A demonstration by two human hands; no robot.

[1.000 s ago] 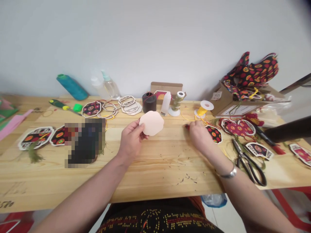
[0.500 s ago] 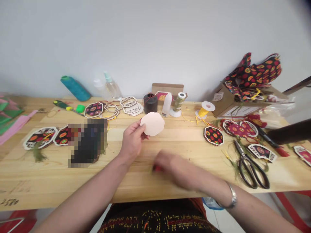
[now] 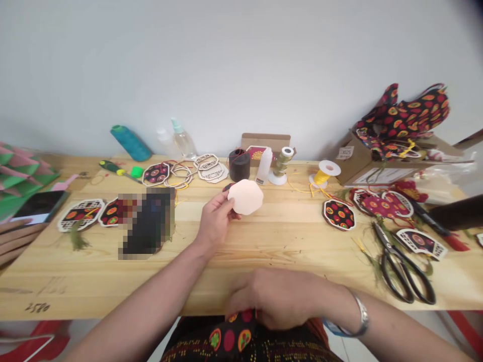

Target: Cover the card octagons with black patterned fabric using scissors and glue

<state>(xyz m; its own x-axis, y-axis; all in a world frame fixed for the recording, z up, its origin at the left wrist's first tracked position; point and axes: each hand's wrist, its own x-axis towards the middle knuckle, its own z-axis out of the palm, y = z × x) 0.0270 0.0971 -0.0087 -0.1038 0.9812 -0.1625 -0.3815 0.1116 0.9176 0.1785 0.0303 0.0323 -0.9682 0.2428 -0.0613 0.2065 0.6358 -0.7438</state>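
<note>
My left hand (image 3: 217, 218) pinches a pale, blank card piece (image 3: 247, 197) with a scalloped outline above the middle of the table. A bit of dark patterned material shows behind its upper left edge. Down at the table's front edge, my right hand (image 3: 273, 296) is closed, fingers slightly blurred, on a black fabric piece (image 3: 230, 338) printed with red, orange and green motifs. That fabric hangs in front of my lap. Beyond the card stand a black thread spool (image 3: 239, 166) and a white squeeze bottle (image 3: 264, 166).
Scissors (image 3: 403, 266), a patterned octagonal ornament (image 3: 338, 214) and a yellow thread spool (image 3: 323, 174) lie right, below a cardboard box (image 3: 362, 171) of fabric. Left are framed ornaments (image 3: 82, 215), a pixelated dark area and another person's hand (image 3: 18, 241) at a phone (image 3: 39, 205).
My right hand has moved down toward my lap, bringing the patterned fabric into view. My left hand still holds the card. The view has shifted left, showing another person's hand and a phone.
</note>
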